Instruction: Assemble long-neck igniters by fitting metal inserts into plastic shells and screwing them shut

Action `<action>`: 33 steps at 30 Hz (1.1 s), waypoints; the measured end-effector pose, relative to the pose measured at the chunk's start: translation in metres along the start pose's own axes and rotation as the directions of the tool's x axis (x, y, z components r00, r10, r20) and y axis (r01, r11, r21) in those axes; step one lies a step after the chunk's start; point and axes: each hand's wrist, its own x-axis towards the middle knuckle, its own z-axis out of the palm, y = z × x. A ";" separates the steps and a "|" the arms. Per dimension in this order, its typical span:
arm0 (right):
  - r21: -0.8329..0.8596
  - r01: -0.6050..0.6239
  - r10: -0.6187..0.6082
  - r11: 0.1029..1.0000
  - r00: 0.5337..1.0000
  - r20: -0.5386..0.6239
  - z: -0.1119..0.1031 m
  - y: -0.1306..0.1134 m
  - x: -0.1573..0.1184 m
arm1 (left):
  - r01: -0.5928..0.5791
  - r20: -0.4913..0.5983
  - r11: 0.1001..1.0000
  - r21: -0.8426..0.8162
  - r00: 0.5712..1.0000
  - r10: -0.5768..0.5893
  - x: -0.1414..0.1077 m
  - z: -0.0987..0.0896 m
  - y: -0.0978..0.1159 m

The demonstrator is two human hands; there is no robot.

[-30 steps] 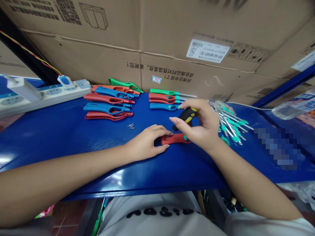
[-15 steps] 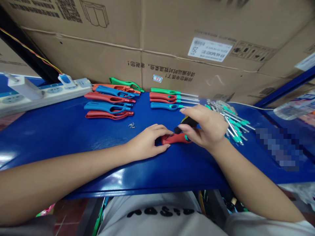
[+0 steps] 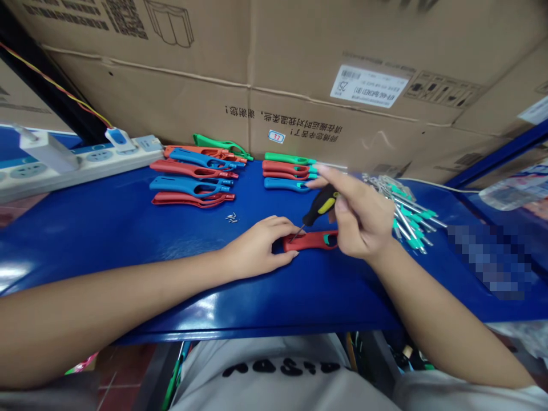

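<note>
Well, a glossy blue counter (image 3: 192,237) carries the work, its surface catching pale reflections, and a large brown cardboard carton (image 3: 192,85) with upside-down printing stands like a wall beyond the red handle (image 3: 310,241). Tiled floor (image 3: 128,371) shows below the counter's edge, nearer the person than that handle. Far left of the red handle lies a white power strip (image 3: 94,171) with plugs in it; at far right, a transparent plastic package (image 3: 505,188).

The red handle itself rests on the counter, its long axis running left to right, about parallel to the front edge. Its blunt end points left, the end with the trigger loop right. The left hand (image 3: 261,245) pinches that blunt end between thumb and fingers. Just right of the handle, the right hand (image 3: 362,220) grasps a black-and-yellow screwdriver (image 3: 321,204), whose shaft slants down leftward to the handle's upper face. Small screws (image 3: 232,218) lie left of it, and metal rods (image 3: 406,217) with green ends are heaped to its right.
</note>
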 end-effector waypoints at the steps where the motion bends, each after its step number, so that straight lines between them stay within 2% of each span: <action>1: 0.110 -0.082 0.077 0.991 0.996 0.047 0.002 -0.001 0.000 | 0.000 0.004 1.000 -0.001 1.000 0.000 0.000 0.000 0.000; 3: 0.231 -0.211 0.188 0.950 0.975 0.119 0.005 -0.001 0.001 | -0.003 0.009 1.000 0.000 1.000 0.003 0.000 -0.001 0.001; 4: 0.223 -0.219 0.203 0.950 0.975 0.093 0.006 -0.001 0.001 | -0.003 0.007 1.000 0.001 1.000 0.003 0.000 -0.001 0.001; 6: 0.094 -0.122 0.126 0.988 0.991 -0.039 0.005 0.002 0.000 | -0.004 0.001 1.000 0.003 1.000 0.004 0.000 0.000 0.000; 8: -0.073 0.028 -0.038 0.997 0.991 -0.128 0.002 0.004 0.000 | -0.011 -0.007 1.000 0.005 1.000 0.011 -0.001 0.000 0.000; 9: -0.117 0.076 -0.091 0.990 0.988 -0.126 0.001 0.004 0.000 | -0.012 -0.009 1.000 0.004 1.000 0.012 -0.001 0.000 -0.001; 10: -0.116 0.079 -0.090 0.990 0.991 -0.095 0.001 0.004 0.000 | -0.011 -0.007 1.000 0.004 1.000 0.011 -0.001 0.000 -0.001; 12: -0.013 -0.056 0.056 0.998 0.998 -0.001 0.002 0.000 0.001 | -0.004 0.001 1.000 0.002 1.000 0.004 -0.001 0.000 0.000; 14: 0.124 -0.262 0.254 0.957 0.964 0.081 0.005 -0.005 0.003 | 0.001 0.007 1.000 0.004 1.000 -0.001 -0.001 0.000 0.000; 16: 0.181 -0.357 0.350 0.916 0.934 0.071 0.009 -0.007 0.005 | -0.002 0.007 1.000 0.008 1.000 0.002 -0.001 -0.001 0.000; 18: 0.126 -0.337 0.343 0.933 0.939 -0.028 0.010 -0.007 0.006 | -0.004 0.007 1.000 0.004 1.000 0.004 -0.001 -0.001 0.000; 21: -0.010 -0.220 0.217 0.976 0.967 -0.132 0.007 -0.005 0.005 | -0.005 0.001 1.000 -0.009 1.000 0.005 -0.001 -0.001 0.000; 22: -0.006 -0.210 0.207 0.978 0.971 -0.116 0.006 -0.004 0.004 | -0.003 -0.001 1.000 -0.011 1.000 0.003 0.000 -0.001 0.000; 24: 0.111 -0.270 0.273 0.956 0.962 -0.012 0.003 -0.003 0.003 | 0.003 0.006 1.000 -0.013 1.000 -0.003 0.000 -0.001 0.001; 26: 0.275 -0.367 0.339 0.889 0.930 0.144 0.002 -0.004 0.004 | 0.010 0.014 1.000 -0.014 1.000 -0.010 0.001 -0.001 0.002; 28: 0.365 -0.392 0.327 0.844 0.917 0.227 0.001 -0.006 0.006 | 0.012 0.017 1.000 -0.013 1.000 -0.012 0.001 -0.002 0.003; 30: 0.325 -0.343 0.301 0.881 0.938 0.173 0.001 -0.007 0.007 | 0.009 0.013 1.000 -0.009 1.000 -0.009 0.000 -0.001 0.002; 33: 0.064 -0.188 0.190 0.980 0.982 -0.013 0.000 -0.010 0.005 | 0.010 0.009 1.000 0.004 1.000 -0.010 0.000 -0.001 0.001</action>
